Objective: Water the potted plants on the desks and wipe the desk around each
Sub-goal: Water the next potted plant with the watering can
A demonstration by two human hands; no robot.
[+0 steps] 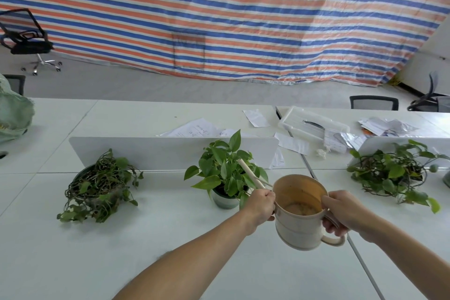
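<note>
Holding a beige watering can (pixel 299 224) in the air above the white worktop (pixel 170 246), just right of the middle potted plant (pixel 224 170). Clamped with the right grip (pixel 341 212) on the loop handle at the can's right side, fingers curled through it. Clamped with the left grip (pixel 260 204) on the base of the thin spout (pixel 248 172), where it meets the can's wall. Angled with the spout up and to the left, its tip among the green leaves above the grey-green pot (pixel 224 200). Inside the open top, a little water over a brownish bottom; cannot tell whether any is running from the spout. Further left on the worktop, well apart: a trailing plant (pixel 99 185) of mostly bare brown stems in a dark pot. Far right: a leafier trailing plant (pixel 394 173). Behind the plants, a low white divider panel (pixel 151 153). Beyond that, loose papers (pixel 194 130) and a clear plastic box (pixel 314 124). At the left edge, a pale green bag (pixel 12 114). In the background, a black office chair (pixel 26 39) in front of a striped tarp (pixel 219 19).
</note>
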